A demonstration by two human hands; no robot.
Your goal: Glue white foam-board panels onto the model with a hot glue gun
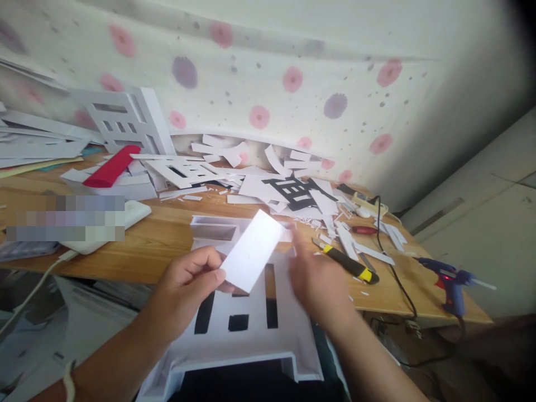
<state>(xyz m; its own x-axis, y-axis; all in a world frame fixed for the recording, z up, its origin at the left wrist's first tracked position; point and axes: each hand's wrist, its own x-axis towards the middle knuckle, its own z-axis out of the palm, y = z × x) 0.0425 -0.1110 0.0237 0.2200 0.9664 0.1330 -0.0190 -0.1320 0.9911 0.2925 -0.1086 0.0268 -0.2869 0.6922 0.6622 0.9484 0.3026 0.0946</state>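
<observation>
My left hand (190, 285) pinches a white rectangular card piece (253, 251) by its lower left edge, thumb on top. The piece is held tilted above a white cut-out board structure (259, 346), which has raised side walls and several rectangular openings. That structure leans across the table's front edge. My right hand (318, 279) is smeared by motion over the structure's right side, its index finger pointing up close to the card's right edge. Whether those fingers grip anything does not show.
A yellow-and-black utility knife (347, 261) lies right of my right hand. Farther right stands a blue glue gun (450, 282) with a dark cord. White paper scraps (251, 184), a red object (112, 167) and a white power bank (136, 215) lie on the wooden table (138, 262).
</observation>
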